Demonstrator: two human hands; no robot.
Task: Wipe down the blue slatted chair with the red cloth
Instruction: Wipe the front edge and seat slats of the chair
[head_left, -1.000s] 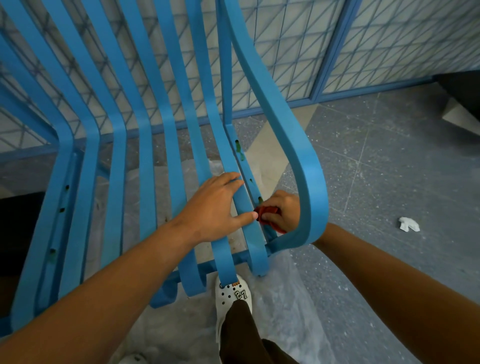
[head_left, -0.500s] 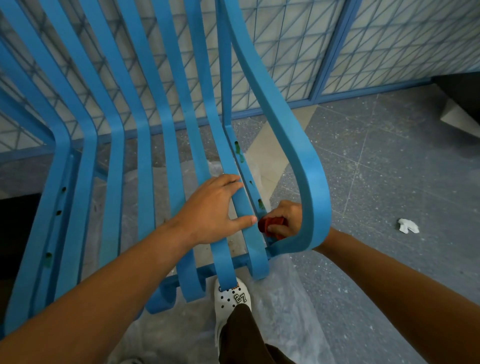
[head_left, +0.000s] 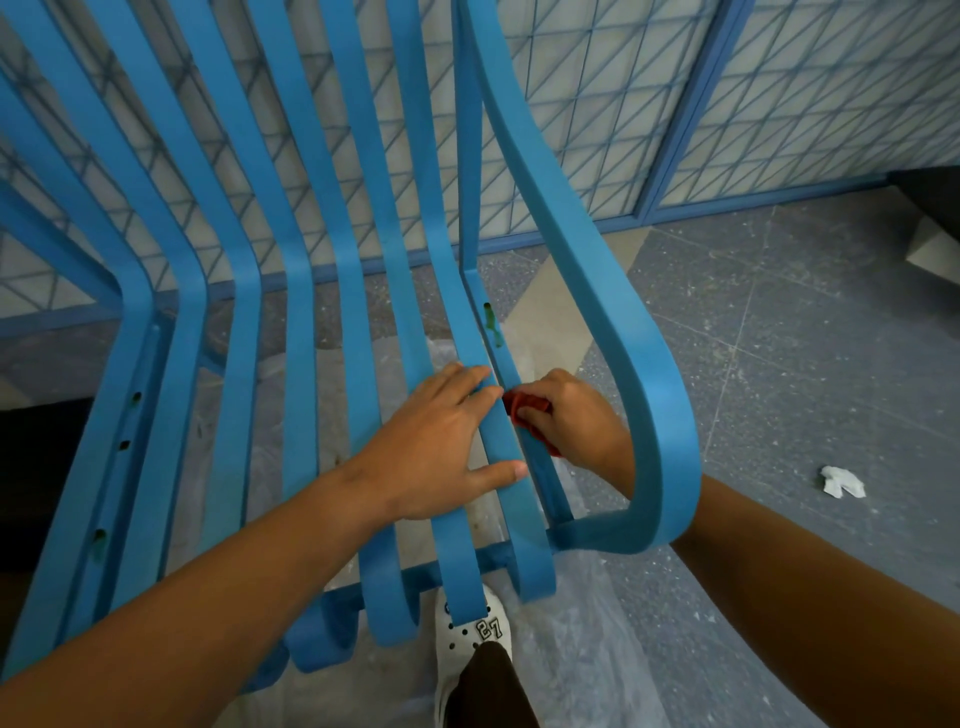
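The floor (head_left: 779, 322) is grey speckled tile. A blue-framed mesh wall (head_left: 779, 104) stands behind. Clear plastic sheet (head_left: 571, 675) covers part

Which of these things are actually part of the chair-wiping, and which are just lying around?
In use: blue slatted chair; crumpled red cloth; right hand gripping it; left hand steadying the slats.
Lying about: crumpled white scrap on the floor; clear plastic sheet.
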